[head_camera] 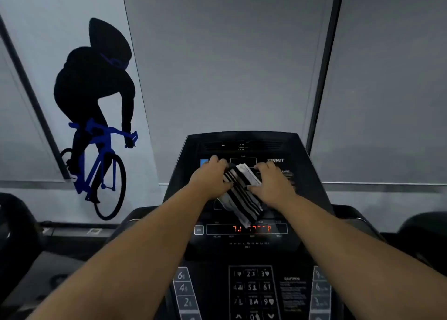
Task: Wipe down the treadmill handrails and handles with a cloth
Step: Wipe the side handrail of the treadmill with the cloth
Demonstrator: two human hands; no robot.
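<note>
A black-and-white striped cloth (242, 193) hangs in front of the upper part of the treadmill console (244, 140). My left hand (210, 176) grips the cloth's left side with curled fingers. My right hand (271, 181) holds its right side, thumb against the fabric. Both arms reach straight forward over the console. The cloth's lower end dangles down to the red display (251, 229). A dark handrail (135, 216) curves out at the console's left, and another handrail (355, 214) at its right.
A keypad (251, 293) and speed and incline button strips (185, 288) fill the lower console. Grey blinds and a wall decal of a cyclist (96, 116) lie beyond. Dark rounded machine parts (17, 225) sit at the far left and right.
</note>
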